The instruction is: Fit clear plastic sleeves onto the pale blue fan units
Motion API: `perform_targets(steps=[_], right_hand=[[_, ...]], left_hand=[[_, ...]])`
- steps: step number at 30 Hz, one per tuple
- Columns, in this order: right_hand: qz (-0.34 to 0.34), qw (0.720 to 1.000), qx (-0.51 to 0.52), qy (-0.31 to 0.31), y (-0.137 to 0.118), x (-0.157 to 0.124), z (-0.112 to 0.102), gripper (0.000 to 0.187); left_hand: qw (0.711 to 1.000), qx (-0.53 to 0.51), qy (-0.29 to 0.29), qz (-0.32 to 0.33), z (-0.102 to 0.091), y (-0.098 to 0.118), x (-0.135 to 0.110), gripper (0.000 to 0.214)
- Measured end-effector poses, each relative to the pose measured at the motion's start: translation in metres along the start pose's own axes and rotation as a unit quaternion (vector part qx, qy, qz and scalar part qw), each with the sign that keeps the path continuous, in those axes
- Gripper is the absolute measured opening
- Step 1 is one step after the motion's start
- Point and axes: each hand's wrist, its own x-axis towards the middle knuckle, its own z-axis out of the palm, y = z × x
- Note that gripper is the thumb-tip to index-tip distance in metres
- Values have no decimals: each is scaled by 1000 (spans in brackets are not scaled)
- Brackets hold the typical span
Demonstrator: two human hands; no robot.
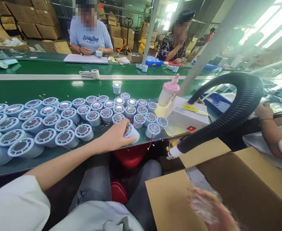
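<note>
My left hand reaches across the green conveyor table and is closed around one round white fan-like part at the near edge of the group. Several identical white round parts with silver centres and thin red wires stand in rows to the left and behind it. My right hand is low at the bottom right over an open cardboard box. It is smeared by motion and seems to hold something clear and crinkly that I cannot name.
A black ribbed hose arcs from the right down to a nozzle near a white box device with a red switch. A pink-lidded bottle stands behind it. Two people sit across the belt; another person's arm is at right.
</note>
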Motion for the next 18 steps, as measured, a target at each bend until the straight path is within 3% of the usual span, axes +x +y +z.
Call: perform_targets(steps=[1, 3, 6, 7, 9, 11, 13, 16, 18], right_hand=[[-48, 999, -15, -9, -8, -1, 20, 41], [-165, 977, -119, -59, -30, -1, 60, 38], [-337, 899, -277, -40, -67, 6, 104, 47], [-364, 877, -314, -16, -76, 9, 114, 49], [-369, 853, -369, 22, -88, 15, 124, 49], [-335, 860, -384, 17, -92, 20, 125, 42], [-297, 889, -345, -40, -92, 21, 123, 27], [-226, 944, -212, -112, -95, 19, 119, 2], [-164, 972, -122, -119, -98, 15, 118, 11]], left_hand=[[992, -123, -33, -21, 3, -2, -11, 42], [937, -321, -118, -76, 17, -6, -31, 40], [846, -463, -209, -165, 45, -10, -52, 40], [831, -476, -231, -172, 52, -11, -56, 41], [849, -435, -267, -134, 59, -9, -61, 41], [893, -348, -280, -57, 58, -7, -63, 34], [937, -244, -246, 32, 53, -5, -64, 26], [965, -169, -170, 108, 50, -5, -66, 23], [969, -175, -141, 104, 55, -9, -68, 40]])
